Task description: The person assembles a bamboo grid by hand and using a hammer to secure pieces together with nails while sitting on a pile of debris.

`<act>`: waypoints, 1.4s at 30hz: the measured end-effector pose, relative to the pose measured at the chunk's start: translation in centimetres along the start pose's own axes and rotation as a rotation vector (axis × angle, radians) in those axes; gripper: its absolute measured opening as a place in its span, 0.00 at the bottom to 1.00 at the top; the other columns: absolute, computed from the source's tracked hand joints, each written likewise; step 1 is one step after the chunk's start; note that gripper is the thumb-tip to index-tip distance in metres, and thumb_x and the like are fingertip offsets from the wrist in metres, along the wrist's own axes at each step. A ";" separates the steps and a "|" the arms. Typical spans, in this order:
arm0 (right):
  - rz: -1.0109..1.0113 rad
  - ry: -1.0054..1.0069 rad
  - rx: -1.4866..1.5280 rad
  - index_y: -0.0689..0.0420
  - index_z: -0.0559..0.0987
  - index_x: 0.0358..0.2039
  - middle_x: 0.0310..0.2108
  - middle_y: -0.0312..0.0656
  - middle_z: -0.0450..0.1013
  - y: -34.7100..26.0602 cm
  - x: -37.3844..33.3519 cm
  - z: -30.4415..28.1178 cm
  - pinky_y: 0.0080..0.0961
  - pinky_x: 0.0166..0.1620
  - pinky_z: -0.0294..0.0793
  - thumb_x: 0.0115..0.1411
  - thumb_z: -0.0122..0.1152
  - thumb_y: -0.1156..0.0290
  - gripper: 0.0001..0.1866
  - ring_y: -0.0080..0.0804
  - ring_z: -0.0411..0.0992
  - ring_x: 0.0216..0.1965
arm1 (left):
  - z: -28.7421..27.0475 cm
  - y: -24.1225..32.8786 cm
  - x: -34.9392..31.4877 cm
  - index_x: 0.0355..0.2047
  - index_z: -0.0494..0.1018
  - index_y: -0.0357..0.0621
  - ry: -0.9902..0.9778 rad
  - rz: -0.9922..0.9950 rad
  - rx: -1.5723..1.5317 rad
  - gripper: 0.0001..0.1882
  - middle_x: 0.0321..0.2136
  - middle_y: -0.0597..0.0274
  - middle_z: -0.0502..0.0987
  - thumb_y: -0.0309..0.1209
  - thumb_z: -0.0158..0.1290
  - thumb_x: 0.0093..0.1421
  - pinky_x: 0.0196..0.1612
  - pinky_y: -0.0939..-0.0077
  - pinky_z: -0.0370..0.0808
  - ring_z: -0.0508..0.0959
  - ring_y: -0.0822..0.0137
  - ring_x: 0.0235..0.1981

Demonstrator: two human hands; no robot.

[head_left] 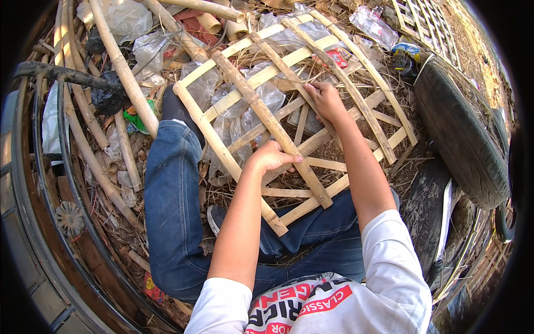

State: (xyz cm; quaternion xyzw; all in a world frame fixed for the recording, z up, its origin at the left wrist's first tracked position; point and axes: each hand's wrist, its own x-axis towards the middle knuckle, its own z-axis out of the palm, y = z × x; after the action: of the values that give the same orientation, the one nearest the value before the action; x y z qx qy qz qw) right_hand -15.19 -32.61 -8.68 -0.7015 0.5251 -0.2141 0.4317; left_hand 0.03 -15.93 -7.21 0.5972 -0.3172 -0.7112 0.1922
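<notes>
A woven lattice of split bamboo strips [253, 100] is tilted over my lap and the littered ground, its near corner above my jeans. My left hand [269, 158] is closed on one of its lengthwise strips near the close edge, thumb lying on top. Farther up and to the right, my right hand [327, 102] grips another strip of the same lattice, thumb and fingers pinched round it. The fingertips of both hands are partly hidden by the strips. Some strips cross over and under one another, with wide square gaps between them.
Long bamboo poles [123, 67] lie along the left, beside a curved dark metal frame [67, 161]. An old tyre [464, 133] leans close on the right. Clear plastic bags [125, 21] and straw litter the ground. A second lattice [425, 25] lies at the far right.
</notes>
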 end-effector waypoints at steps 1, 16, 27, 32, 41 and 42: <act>0.004 -0.002 0.001 0.62 0.80 0.44 0.27 0.49 0.78 -0.1 0.0 0.1 0.33 0.20 0.76 0.66 0.55 0.57 0.19 0.37 0.76 0.19 | -0.1 -0.1 0.0 0.39 0.80 0.38 0.002 -0.002 0.003 0.17 0.34 0.59 0.83 0.35 0.67 0.53 0.49 0.72 0.72 0.82 0.70 0.28; 0.052 -0.152 0.077 0.60 0.77 0.46 0.31 0.48 0.77 -1.1 -0.3 -1.2 0.29 0.18 0.76 0.67 0.53 0.60 0.17 0.33 0.74 0.18 | 0.2 0.6 -0.5 0.38 0.80 0.39 0.011 -0.029 -0.014 0.16 0.34 0.59 0.83 0.35 0.66 0.53 0.54 0.71 0.69 0.82 0.70 0.28; 0.051 -0.032 0.040 0.59 0.76 0.42 0.26 0.48 0.75 -1.4 -0.5 -0.6 0.29 0.15 0.73 0.66 0.56 0.58 0.16 0.34 0.72 0.14 | 0.0 0.1 -0.1 0.39 0.80 0.39 0.000 -0.022 -0.019 0.16 0.34 0.59 0.83 0.35 0.67 0.52 0.54 0.71 0.69 0.82 0.70 0.28; 0.071 -0.058 0.116 0.59 0.77 0.42 0.22 0.44 0.73 -0.9 -0.6 -0.8 0.28 0.14 0.70 0.66 0.56 0.59 0.16 0.31 0.70 0.11 | 0.1 0.4 -0.2 0.39 0.80 0.39 -0.007 -0.021 -0.014 0.18 0.35 0.58 0.83 0.36 0.67 0.52 0.54 0.70 0.69 0.82 0.70 0.29; 0.080 -0.057 0.099 0.61 0.79 0.41 0.23 0.49 0.76 -1.1 -0.5 -1.0 0.31 0.18 0.74 0.64 0.60 0.59 0.17 0.35 0.75 0.15 | 0.0 0.0 0.0 0.39 0.80 0.40 -0.024 0.001 -0.042 0.17 0.34 0.59 0.83 0.36 0.67 0.52 0.58 0.67 0.66 0.82 0.70 0.29; 0.084 -0.052 0.087 0.61 0.78 0.42 0.23 0.49 0.76 -1.2 -0.5 -1.0 0.31 0.19 0.74 0.63 0.60 0.59 0.17 0.35 0.74 0.15 | 0.0 0.0 0.0 0.39 0.80 0.40 -0.019 0.002 -0.031 0.17 0.34 0.59 0.83 0.36 0.67 0.52 0.58 0.67 0.66 0.82 0.70 0.29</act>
State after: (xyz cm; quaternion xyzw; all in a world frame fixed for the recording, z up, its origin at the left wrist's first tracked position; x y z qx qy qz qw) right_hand -15.47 -32.47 -7.07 -0.6649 0.5328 -0.1999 0.4838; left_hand 0.05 -15.95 -7.20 0.5869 -0.3086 -0.7216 0.1990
